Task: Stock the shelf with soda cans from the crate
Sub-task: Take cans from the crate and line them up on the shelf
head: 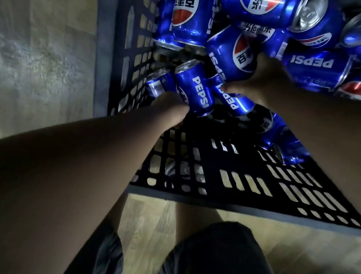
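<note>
left hand (171, 108) inside the black lattice crate (239, 178), fingers curled about the lower end of a blue pepsi can (193, 92) that lies tilted near the crate's left wall, its silver rim pointing towards the crate's far side; the back of the hand hides part of the grip, so how fully it closes cannot be read. right hand (266, 79) deeper in the crate, towards its middle, wrapped over the side of a second pepsi can (233, 54), thumb laid along that can's underside. the other cans (320, 62) lie jumbled on their sides across the crate's far side and right half, several resting on one another; one further can (159, 82) sits just beside the left hand's can, closer to the crate's left wall. the shelf is not in view. the crate stands on a pale wooden floor (35, 38). handling, as judged: presumably full aluminium cans, fairly heavy for their size, rigid while sealed yet thin-walled and liable to dent if dropped or knocked. the glossy printed wall is smooth and may slip. best taken round the mid-body with fingers and thumb opposed, not by the rims; lifting one from the heap may set its neighbours rolling.
</note>
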Motion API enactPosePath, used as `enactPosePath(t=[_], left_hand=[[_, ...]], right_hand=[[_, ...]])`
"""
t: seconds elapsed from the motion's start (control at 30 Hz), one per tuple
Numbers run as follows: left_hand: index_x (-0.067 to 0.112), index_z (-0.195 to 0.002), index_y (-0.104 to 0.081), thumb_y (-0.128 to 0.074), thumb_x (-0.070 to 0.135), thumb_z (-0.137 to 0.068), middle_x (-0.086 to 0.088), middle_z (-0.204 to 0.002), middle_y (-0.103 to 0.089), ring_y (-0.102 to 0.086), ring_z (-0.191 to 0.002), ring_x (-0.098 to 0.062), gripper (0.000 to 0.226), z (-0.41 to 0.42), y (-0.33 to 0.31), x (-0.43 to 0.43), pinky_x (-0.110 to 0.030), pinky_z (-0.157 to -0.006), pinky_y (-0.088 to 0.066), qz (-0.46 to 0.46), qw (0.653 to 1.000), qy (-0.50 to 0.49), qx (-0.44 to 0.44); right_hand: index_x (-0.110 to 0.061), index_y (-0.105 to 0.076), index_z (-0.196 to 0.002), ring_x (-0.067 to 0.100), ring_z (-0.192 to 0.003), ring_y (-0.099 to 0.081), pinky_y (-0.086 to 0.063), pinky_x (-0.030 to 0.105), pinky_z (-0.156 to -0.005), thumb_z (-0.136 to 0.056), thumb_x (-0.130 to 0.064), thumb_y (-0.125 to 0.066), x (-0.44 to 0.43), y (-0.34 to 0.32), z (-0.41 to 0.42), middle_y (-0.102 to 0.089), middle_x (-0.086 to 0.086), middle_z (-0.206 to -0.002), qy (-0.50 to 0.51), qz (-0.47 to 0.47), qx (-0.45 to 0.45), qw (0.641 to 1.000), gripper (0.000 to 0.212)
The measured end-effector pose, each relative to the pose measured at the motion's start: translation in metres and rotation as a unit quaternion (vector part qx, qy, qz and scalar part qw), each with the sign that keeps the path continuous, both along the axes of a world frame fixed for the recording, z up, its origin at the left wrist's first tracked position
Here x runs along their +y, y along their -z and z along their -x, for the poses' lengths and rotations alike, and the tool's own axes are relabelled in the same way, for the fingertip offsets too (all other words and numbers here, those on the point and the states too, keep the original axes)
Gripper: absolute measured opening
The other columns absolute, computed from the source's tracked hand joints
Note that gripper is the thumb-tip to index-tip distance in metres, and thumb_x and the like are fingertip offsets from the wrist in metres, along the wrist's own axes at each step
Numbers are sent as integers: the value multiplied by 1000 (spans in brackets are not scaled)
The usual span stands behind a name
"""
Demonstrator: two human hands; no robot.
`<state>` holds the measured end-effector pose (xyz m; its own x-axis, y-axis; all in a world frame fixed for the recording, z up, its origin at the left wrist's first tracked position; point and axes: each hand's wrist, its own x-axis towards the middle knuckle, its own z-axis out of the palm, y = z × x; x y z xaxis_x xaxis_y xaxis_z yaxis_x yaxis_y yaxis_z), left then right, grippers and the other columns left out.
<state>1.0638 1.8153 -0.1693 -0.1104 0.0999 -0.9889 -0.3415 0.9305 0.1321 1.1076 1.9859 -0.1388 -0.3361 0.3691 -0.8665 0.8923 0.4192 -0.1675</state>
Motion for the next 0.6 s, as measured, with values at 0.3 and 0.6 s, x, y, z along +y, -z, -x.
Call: enactPosePath(t=[0.3,0.6], left_hand=[[1,-101,-58,-40,10,-99,-13,-84,-58,-57,-75,-26,21,18,-95,-17,-25,-58,-46,11,999,30,-15],[7,-100,-59,-33,32,-101,-14,-103,-65,-62,-90,-24,36,63,-239,19,-38,-95,-45,3,974,-225,8]], right_hand=[[-13,-58,-105,17,-76,-63,-46,26,-64,-75,-52,-68,-48,-77,-3,-66,7,-93,306,162,-39,937,50],[-21,-54,-99,21,-88,-66,-51,33,-80,-84,-45,-62,-42,-234,13,-66,2,-94,307,245,48,919,29]])
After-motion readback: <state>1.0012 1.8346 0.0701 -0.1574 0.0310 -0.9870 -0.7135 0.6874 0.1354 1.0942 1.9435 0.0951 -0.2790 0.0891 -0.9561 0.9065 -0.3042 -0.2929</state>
